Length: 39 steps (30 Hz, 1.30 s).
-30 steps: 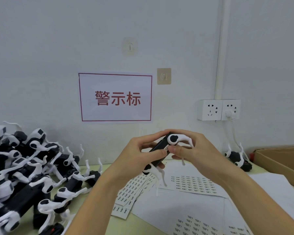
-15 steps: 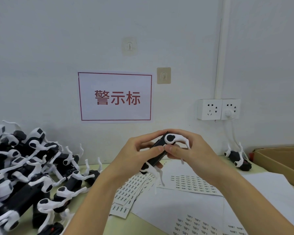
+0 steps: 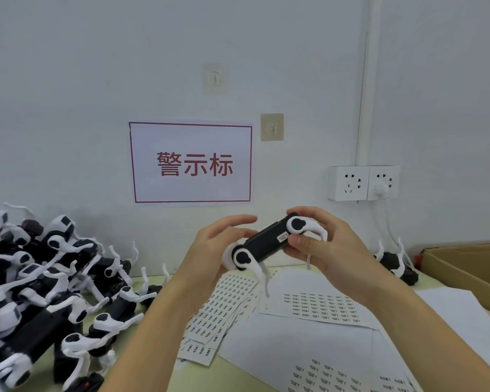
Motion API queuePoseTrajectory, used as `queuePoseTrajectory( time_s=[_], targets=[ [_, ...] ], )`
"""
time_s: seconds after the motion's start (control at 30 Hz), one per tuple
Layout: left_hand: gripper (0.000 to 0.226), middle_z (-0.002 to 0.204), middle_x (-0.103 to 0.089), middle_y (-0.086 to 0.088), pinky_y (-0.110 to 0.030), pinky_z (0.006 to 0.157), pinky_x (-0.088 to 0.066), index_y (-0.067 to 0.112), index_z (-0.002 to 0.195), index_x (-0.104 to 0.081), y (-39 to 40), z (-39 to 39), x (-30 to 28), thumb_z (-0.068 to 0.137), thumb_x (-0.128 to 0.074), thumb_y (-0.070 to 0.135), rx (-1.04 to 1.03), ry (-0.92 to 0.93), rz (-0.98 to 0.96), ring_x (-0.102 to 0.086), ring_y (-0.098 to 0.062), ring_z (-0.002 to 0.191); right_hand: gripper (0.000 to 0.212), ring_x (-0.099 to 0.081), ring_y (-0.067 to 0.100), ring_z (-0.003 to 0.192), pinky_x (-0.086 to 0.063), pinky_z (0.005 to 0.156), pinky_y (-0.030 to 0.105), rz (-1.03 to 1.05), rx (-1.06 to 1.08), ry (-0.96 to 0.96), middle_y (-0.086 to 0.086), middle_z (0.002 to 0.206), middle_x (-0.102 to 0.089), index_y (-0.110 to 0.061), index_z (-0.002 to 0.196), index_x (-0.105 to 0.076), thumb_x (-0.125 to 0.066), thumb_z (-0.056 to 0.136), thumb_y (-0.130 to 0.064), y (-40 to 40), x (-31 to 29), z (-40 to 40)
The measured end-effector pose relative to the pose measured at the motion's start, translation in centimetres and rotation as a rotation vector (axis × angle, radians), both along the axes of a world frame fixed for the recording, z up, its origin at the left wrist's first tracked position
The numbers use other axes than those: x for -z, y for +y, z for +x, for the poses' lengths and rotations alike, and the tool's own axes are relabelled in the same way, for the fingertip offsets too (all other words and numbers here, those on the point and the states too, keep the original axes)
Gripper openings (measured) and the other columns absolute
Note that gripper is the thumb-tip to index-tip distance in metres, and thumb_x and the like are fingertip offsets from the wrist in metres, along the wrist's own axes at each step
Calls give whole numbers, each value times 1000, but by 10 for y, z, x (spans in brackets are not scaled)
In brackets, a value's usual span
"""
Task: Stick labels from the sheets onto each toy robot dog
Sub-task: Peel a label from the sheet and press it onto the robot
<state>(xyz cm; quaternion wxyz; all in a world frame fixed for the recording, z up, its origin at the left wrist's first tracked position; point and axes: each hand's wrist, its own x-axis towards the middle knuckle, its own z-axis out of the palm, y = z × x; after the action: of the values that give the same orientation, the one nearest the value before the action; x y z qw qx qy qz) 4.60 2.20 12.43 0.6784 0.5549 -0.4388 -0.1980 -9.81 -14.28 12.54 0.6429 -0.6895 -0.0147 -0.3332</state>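
One toy robot dog [image 3: 268,244], gripped by both hands, left [image 3: 210,250], right [image 3: 323,250], one label [image 3: 283,237] on it

On the wall you face a red-bordered white sign [image 3: 190,163] reading 警示标 in red; the print on the held dog's label [image 3: 283,238] and the label sheets [image 3: 323,305] is too small to read

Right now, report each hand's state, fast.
Left hand: grips the toy robot dog at its lower end.
Right hand: grips the dog's upper end, thumb beside the small label.
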Motion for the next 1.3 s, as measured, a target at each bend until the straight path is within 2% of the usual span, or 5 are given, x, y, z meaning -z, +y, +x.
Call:
queuePoseTrajectory(
  time_s=[0.23,0.43,0.73,1.03,1.3],
  targets=[
    [55,102,-72,-16,-42,76,-62,18,117,-55,-7,-9,2,69,-76,35,-100,160,-140,-73,-37,87,39,-72,34,101,-58,89,36,97,70,-72,8,114,-72,-16,115,-61,-77,79,-14,5,6,7],
    [37,90,-71,-9,-31,67,-60,14,106,-60,-9,-12,1,74,-72,27,-162,199,-287,-72,-25,82,49,-69,38,105,-55,95,49,15,-5,32,1,117,-71,-33,108,-64,-84,65,-23,-1,5,3],
    [44,94,-69,-11,-24,65,-58,15,108,-61,-10,-12,2,71,-72,36,-178,116,-285,-72,-20,79,49,-72,32,103,-59,76,33,71,-28,38,8,112,-73,-22,118,-63,-79,74,-35,-2,1,0],
    [51,83,-75,1,-23,65,-59,21,100,-64,-14,-11,8,68,-65,61,-283,-9,-168,-74,-24,74,33,-73,33,95,-56,84,43,49,53,183,8,108,-73,-27,107,-70,-70,78,-44,-4,5,-1],
    [46,101,-70,6,-31,69,-57,29,110,-59,-17,4,20,87,-53,69,-356,-67,367,-72,-15,86,35,-66,31,64,-57,64,33,88,144,599,18,108,-57,-11,110,-67,-63,93,-42,-30,26,-10]
  ],
)
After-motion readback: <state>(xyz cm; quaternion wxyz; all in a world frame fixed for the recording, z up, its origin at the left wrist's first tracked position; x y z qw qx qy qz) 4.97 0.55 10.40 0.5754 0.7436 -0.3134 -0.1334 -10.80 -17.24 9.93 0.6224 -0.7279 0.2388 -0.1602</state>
